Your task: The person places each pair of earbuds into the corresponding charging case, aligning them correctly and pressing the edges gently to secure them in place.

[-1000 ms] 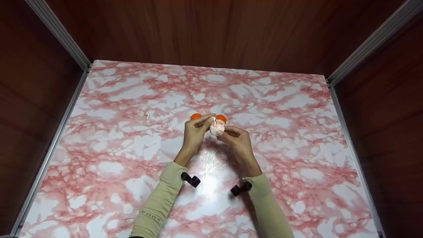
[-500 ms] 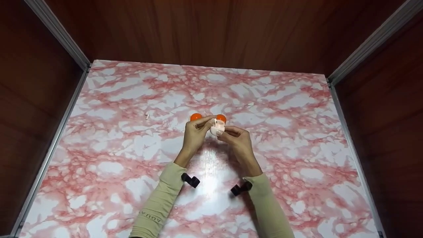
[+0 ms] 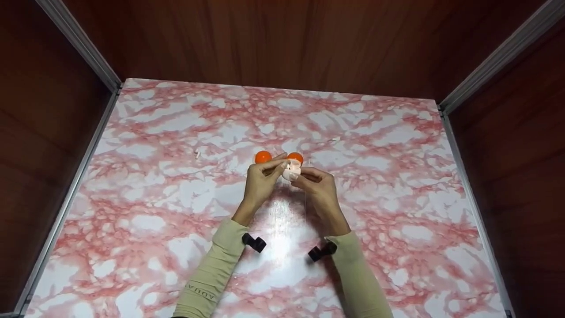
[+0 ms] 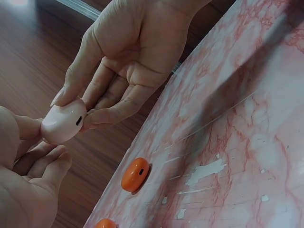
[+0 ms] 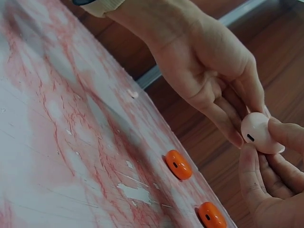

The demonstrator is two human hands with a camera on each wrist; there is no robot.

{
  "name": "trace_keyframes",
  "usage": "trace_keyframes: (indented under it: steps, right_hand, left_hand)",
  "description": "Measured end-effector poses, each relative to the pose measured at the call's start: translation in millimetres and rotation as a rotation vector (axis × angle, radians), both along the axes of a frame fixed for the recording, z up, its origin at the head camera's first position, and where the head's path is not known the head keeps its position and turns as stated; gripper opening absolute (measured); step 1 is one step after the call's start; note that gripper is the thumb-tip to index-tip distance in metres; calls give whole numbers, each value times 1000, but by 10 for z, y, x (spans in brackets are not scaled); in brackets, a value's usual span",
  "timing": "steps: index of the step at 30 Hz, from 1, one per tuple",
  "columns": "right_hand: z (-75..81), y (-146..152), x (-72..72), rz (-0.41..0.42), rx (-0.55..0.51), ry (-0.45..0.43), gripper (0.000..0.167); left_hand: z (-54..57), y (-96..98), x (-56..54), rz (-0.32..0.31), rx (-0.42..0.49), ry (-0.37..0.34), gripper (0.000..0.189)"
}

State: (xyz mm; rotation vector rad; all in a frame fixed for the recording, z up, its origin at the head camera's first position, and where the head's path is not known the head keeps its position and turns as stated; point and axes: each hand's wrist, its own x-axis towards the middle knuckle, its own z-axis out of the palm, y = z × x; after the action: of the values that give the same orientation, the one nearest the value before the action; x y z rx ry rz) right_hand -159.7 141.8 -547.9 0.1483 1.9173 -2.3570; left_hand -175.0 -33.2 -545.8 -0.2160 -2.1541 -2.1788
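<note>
A white earbud case (image 3: 291,172) with its lid up is held above the table, close in front of two orange earbud cases. My right hand (image 3: 318,185) grips it, thumb on the front and fingers behind; its port side shows in the left wrist view, where that hand (image 4: 137,52) comes in from above. My left hand (image 3: 259,181) has thumb and forefinger at the left side of the case opening, pinching a white earbud that is mostly hidden by the fingertips. In the right wrist view the left hand (image 5: 204,61) meets the white case (image 5: 260,130) from the upper left.
On the pink-and-white marbled table (image 3: 154,221) stand an orange case (image 3: 263,157) on the left and another orange case (image 3: 295,157), partly covered by the white one. Small white earbuds (image 3: 197,153) lie further left. Dark wood panels (image 3: 282,44) wall the back and sides.
My left thumb and forefinger have moved down with the earbud, from just over the opening to right at the case. My right hand and the case have hardly moved.
</note>
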Motion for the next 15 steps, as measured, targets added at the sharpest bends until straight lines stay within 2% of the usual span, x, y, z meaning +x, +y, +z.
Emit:
trace_keyframes:
  steps: [9, 12, 15]
  right_hand:
    - [5, 9, -5, -2, 15, -7, 25]
    - [5, 21, 3, -4, 11, -3, 25]
    - [2, 33, 12, -9, -1, 1, 26]
  left_hand:
    - [28, -26, -20, 0, -20, -5, 20]
    - [46, -78, -48, 22, -28, -3, 19]
    - [71, -176, -92, 68, -78, 10, 19]
